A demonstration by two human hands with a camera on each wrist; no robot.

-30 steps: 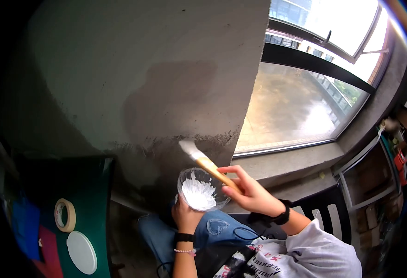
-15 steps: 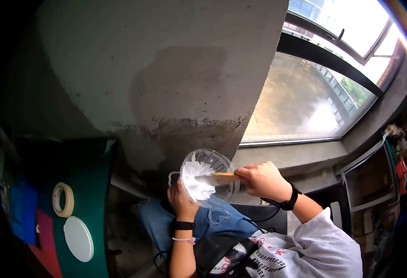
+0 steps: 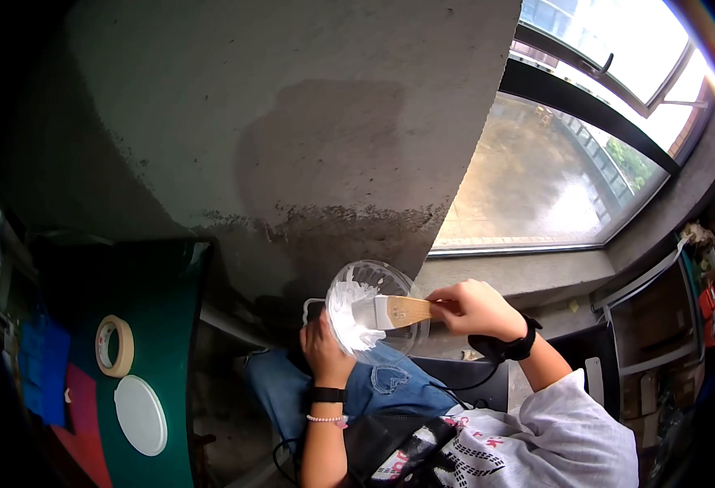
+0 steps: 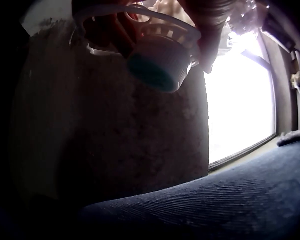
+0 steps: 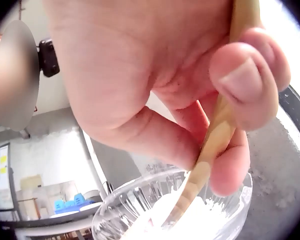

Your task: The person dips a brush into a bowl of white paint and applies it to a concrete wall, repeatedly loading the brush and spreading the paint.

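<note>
My left hand (image 3: 326,354) holds a clear plastic container (image 3: 390,281), its open mouth tilted up and white paint (image 3: 349,317) inside. In the left wrist view, the underside shows a screw cap (image 4: 157,65) and a white loop handle (image 4: 177,21), like a cut-off bottle turned upside down; fingers grip around it. My right hand (image 3: 479,311) grips the wooden handle of a flat paintbrush (image 3: 406,311), whose bristle end lies in the paint. The right wrist view shows the thumb and fingers curled round the handle (image 5: 220,127) above the container's rim.
A grey wall (image 3: 186,122) with a darker damp-looking patch (image 3: 321,146) stands ahead, beside a window (image 3: 536,179) at right. On the left, a green table (image 3: 158,317) bears a tape roll (image 3: 128,350) and a white lid (image 3: 142,415). Shelving (image 3: 658,309) stands far right.
The paintbrush, raised above the container near the wall a second ago, has come down into the white paint. My right hand turned over with it; the left hand keeps its hold.
</note>
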